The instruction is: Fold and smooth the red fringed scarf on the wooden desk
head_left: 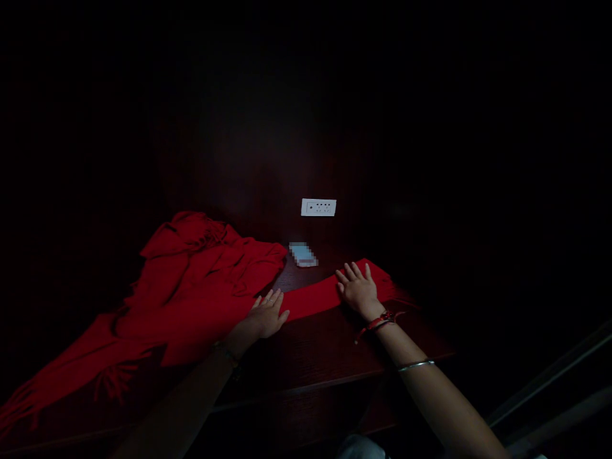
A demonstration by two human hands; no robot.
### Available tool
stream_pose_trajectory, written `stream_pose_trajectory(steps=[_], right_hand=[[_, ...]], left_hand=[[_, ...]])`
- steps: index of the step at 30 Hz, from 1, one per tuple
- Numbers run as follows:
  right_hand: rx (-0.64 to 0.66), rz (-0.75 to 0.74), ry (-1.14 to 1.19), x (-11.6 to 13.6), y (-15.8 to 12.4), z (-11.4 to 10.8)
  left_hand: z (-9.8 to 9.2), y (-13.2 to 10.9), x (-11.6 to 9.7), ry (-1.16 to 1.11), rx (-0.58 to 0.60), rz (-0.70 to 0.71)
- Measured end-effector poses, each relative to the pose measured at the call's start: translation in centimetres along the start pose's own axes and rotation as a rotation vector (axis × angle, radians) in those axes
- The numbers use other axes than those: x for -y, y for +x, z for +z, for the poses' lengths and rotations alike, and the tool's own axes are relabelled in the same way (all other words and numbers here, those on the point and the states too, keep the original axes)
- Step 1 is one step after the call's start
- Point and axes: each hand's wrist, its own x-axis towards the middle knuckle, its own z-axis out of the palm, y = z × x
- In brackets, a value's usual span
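A large red fringed scarf (191, 287) lies bunched on a dark wooden table (315, 363), with one narrow band stretched out to the right. My left hand (265, 315) rests flat on the scarf where the bunch meets the band, fingers spread and open. My right hand (357, 289) presses flat on the right end of the band, fingers spread and open. A red string bracelet and a thin metal bangle sit on my right forearm.
A small pale flat object (303, 254), blurred, lies on the table just behind the band. A white socket plate (318, 207) is set in the dark back wall. The table's front edge (335, 382) runs below my arms. The surroundings are very dark.
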Motion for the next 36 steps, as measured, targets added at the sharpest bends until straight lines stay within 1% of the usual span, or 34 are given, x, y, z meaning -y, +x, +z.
stream_pose_trajectory(steps=[2,4,5,7,9,10,13,15,18,20,22,25,28,30,32,34,36], right_hand=[[0.013,0.074,-0.028,-2.0,0.3,-0.9],[0.024,0.1,-0.024,-3.1,0.5,-1.7],[0.028,0.083,-0.003,-3.2,0.6,-2.0],[0.052,-0.001,0.065,-2.9,0.9,-2.3],[0.122,-0.067,0.128,-2.5,1.4,-1.9],[0.171,-0.069,0.147,-2.6,1.7,-1.5],[0.321,0.013,0.186,-4.0,2.4,0.2],[0.377,0.052,0.225,-5.3,2.4,1.4],[0.382,0.094,0.259,-6.3,1.9,2.7],[0.385,0.12,0.255,-6.2,1.6,2.9],[0.417,0.117,0.246,-6.0,1.7,2.5],[0.46,0.082,0.232,-6.0,2.4,1.4],[0.398,0.066,0.204,-6.1,2.9,0.7],[0.39,0.083,0.187,-6.2,2.7,1.0],[0.416,0.112,0.186,-6.2,2.2,1.8],[0.419,0.132,0.191,-6.3,1.7,2.6],[0.409,0.133,0.186,-6.3,1.3,2.8]], left_hand=[[0.1,0.0,0.0,0.003,-0.009,-0.002],[0.3,0.1,0.0,0.007,-0.039,0.004],[0.3,0.2,0.0,0.009,-0.056,0.009],[0.5,0.2,0.1,0.013,-0.08,0.015],[0.5,0.2,0.1,0.017,-0.083,0.015],[0.5,0.2,0.2,0.02,-0.083,0.015],[0.5,0.2,0.3,0.038,-0.102,0.019],[0.6,0.3,0.3,0.065,-0.133,0.036],[0.6,0.4,0.3,0.1,-0.165,0.054],[0.5,0.5,0.3,0.101,-0.16,0.044],[0.4,0.5,0.3,0.092,-0.145,0.032],[0.3,0.4,0.3,0.074,-0.117,0.023],[0.3,0.4,0.3,0.073,-0.104,0.028],[0.4,0.5,0.4,0.083,-0.117,0.039],[0.6,0.6,0.4,0.086,-0.124,0.044],[0.8,0.7,0.4,0.076,-0.117,0.044],[1.0,0.8,0.5,0.057,-0.1,0.038]])
